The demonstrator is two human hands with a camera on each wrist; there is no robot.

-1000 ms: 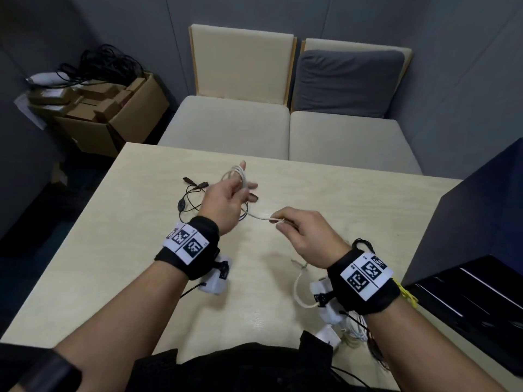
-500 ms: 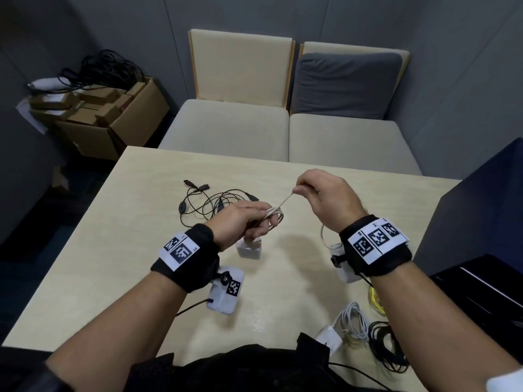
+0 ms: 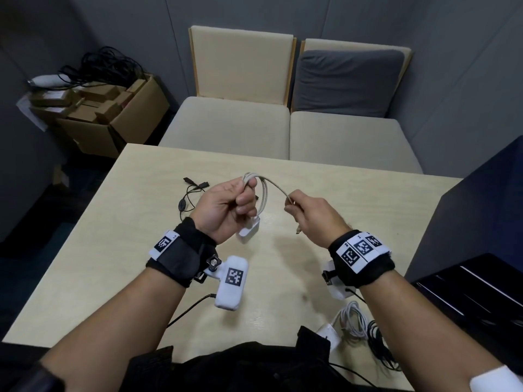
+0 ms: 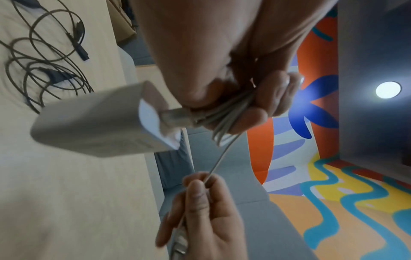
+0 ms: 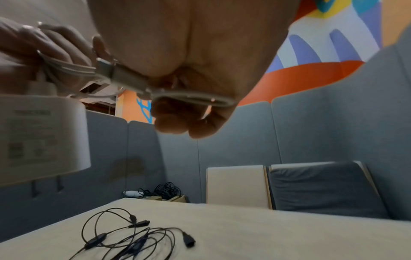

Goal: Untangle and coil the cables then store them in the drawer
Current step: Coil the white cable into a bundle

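White cable (image 3: 276, 188) with its charger block (image 3: 248, 232) is held above the worktop (image 3: 353, 199), between the two hands; several loops are gathered in the left hand (image 3: 226, 207), whose grip is closed round the bundle, and the block hangs just below that fist, clear of the surface; the free end is pinched in the right hand (image 3: 310, 215), a narrow grip of thumb and fingertips, with the end plug lying under the palm in the right wrist view; one short arc of cable spans the gap between the grips. The cable is judged light, thin and limp, mildly springy, so the loops are likely to spring open if the left grip slackens; the block is judged the heaviest part and liable to swing, so hold is best taken at the gathered loops close to the plug at the block, and near the free end for guiding. A black cable (image 3: 188, 198) lies loose on the worktop beyond the left hand; coiled cables (image 3: 352, 319) rest at the near right edge; the drawer cannot be identified with certainty.
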